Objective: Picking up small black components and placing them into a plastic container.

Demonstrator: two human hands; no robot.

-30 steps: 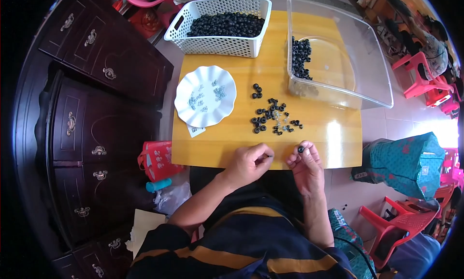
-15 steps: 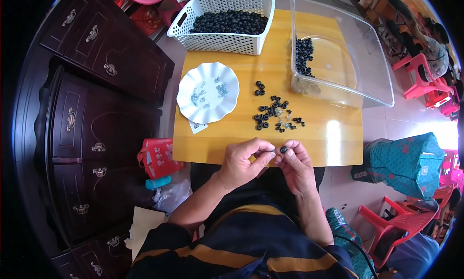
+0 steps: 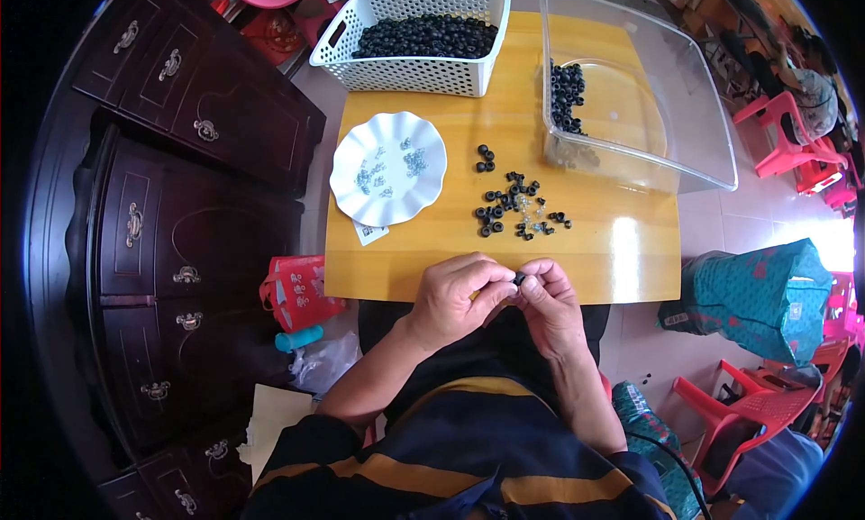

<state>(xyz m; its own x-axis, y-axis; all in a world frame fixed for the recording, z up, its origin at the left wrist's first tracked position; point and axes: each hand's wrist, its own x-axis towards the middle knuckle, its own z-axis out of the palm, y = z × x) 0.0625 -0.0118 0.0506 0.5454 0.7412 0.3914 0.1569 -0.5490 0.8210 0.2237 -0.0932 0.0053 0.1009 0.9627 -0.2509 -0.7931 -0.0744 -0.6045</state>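
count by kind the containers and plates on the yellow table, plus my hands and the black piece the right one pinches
Perforated white basket: 1
Clear bin: 1
Scalloped white plate: 1
Left hand and right hand: 2
Pinched black piece: 1
Total: 6

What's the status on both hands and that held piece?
Right hand gripping small black piece. Left hand pinched close beside it. Loose black pieces beyond, apart from hands.
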